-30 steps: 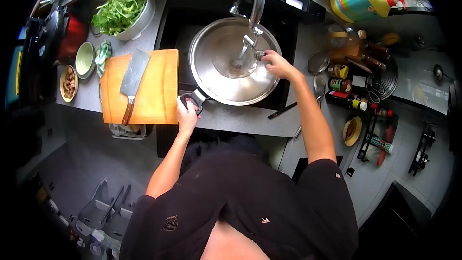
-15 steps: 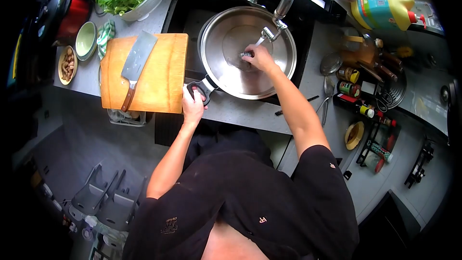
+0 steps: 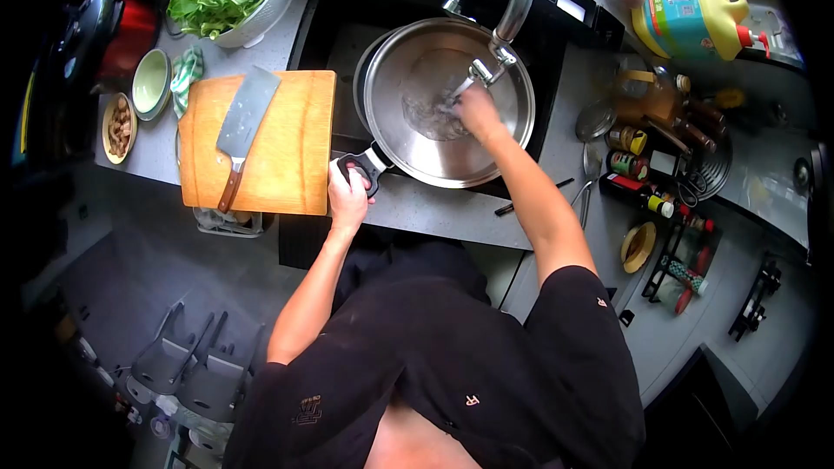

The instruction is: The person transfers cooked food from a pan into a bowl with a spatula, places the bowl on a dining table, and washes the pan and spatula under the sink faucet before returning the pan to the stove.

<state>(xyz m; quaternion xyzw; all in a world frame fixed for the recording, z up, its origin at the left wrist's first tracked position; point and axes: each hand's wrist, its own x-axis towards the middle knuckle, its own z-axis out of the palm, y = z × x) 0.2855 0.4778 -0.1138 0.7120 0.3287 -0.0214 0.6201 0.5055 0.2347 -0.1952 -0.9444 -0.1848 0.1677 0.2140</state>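
Observation:
A wide stainless steel pan [image 3: 469,161] sits in the dark sink, with water swirling over its bottom. My left hand [image 3: 348,195] is closed around the pan's black handle [image 3: 365,167]. Inside the pan, under the faucet [image 3: 517,0], is my right hand [image 3: 478,113], smeared by motion. Its fingers are closed on a small grey scrubber [image 3: 452,104] that looks like steel wool, mostly hidden by the hand and blur. The spout's jointed end [image 3: 491,68] hangs just above that hand.
Left of the pan lies a wooden cutting board [image 3: 295,139] bearing a cleaver [image 3: 249,113]. Beyond it stand a colander [image 3: 269,13] of leafy greens, a green bowl [image 3: 153,78] and a bowl of brown pieces [image 3: 119,128]. Sauce bottles [image 3: 630,182] and a yellow jug [image 3: 695,9] are at right.
My right hand has shifted slightly right and down inside the pan, and the water there is more stirred up. My left hand keeps its hold on the handle.

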